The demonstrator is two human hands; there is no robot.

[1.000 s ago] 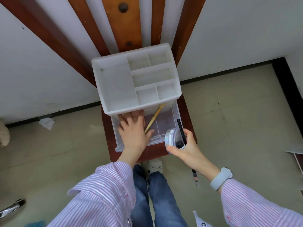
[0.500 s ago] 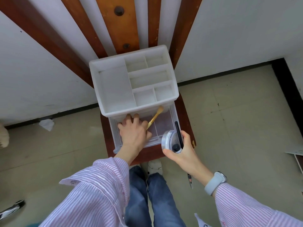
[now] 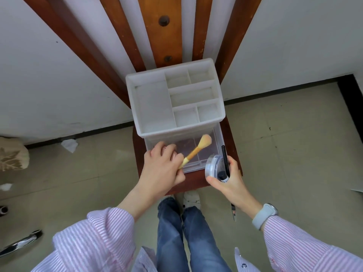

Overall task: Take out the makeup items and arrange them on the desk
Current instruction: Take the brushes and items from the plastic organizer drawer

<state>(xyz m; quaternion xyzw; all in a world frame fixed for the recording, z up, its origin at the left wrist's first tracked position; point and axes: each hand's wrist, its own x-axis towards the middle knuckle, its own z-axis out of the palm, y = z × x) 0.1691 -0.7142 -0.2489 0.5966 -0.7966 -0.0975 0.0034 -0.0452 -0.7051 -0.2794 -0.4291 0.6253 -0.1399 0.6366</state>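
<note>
A white organiser (image 3: 153, 107) with several top compartments stands on a wooden chair seat (image 3: 194, 181). Its clear lower drawer (image 3: 208, 154) is pulled out toward me. My left hand (image 3: 163, 169) grips the handle of a makeup brush (image 3: 198, 148) with a pale tuft, lifted over the drawer. My right hand (image 3: 227, 179) holds a round clear jar (image 3: 213, 168), a small dark tube (image 3: 223, 176) and a thin black pencil (image 3: 225, 160) together, just right of the drawer's front corner.
The chair's slatted back (image 3: 159, 36) rises behind the organiser against a white wall. My legs in jeans (image 3: 184, 232) are below the seat. Crumpled paper (image 3: 68, 145) lies on the tiled floor at left, and a metal handle (image 3: 19, 243) shows at the lower left.
My left hand has drawn back out of the drawer, gripping the brush and lifting its tuft clear of the organiser. My right hand has kept its items, barely moving.
</note>
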